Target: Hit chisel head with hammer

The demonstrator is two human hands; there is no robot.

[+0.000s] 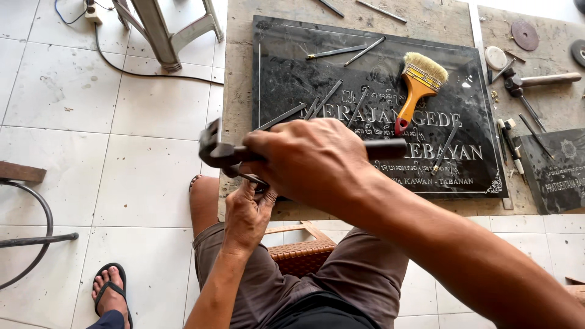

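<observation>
My right hand grips a dark metal hammer by its handle, the head pointing left at the near-left edge of a black engraved stone slab. Just below it my left hand pinches a thin steel chisel against the slab's edge. On the slab lie several loose steel chisels and a paintbrush with an orange handle.
The slab rests on a low wooden board. To the right are a second hammer, grinding discs, a smaller engraved slab. A metal stool and cable stand on the tiled floor at the left. Another person's sandalled foot is bottom left.
</observation>
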